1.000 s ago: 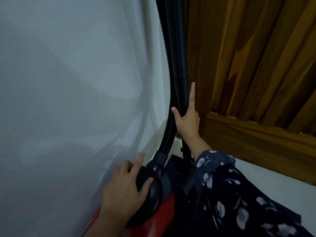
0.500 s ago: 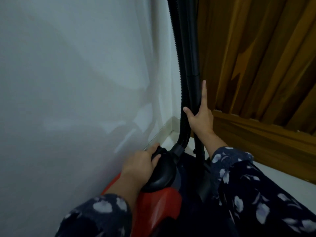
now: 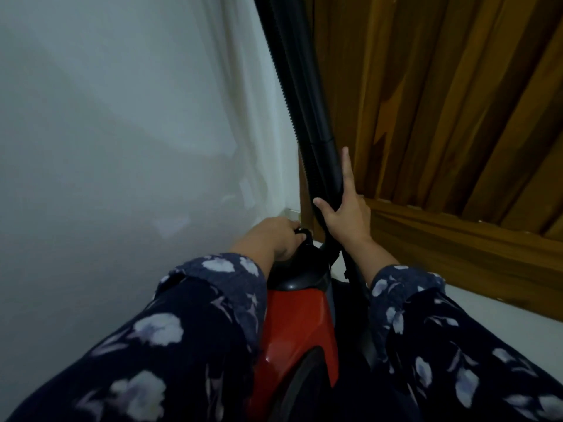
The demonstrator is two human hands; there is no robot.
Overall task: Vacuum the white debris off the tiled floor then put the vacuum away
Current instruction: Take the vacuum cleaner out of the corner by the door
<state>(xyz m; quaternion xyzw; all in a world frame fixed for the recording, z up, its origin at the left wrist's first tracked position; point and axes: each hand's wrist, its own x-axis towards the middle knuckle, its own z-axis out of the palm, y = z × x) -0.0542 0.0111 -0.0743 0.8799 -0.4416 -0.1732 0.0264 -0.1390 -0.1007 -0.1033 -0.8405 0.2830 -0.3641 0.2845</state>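
Pushed deeper into the wall-door corner, both hands grip: left (image 3: 274, 239) vacuum (image 3: 295, 318), right (image 3: 347, 214) tube (image 3: 323, 159).

- The left hand (image 3: 275, 237), reaching forward from a dark navy sleeve printed with pale flowers (image 3: 195, 324), curls its fingers over the black top of the red canister vacuum (image 3: 300, 318).
- The right hand (image 3: 347, 216) (forefinger straight up) wraps thumb and remaining fingers round the black vacuum tube (image 3: 323, 153).
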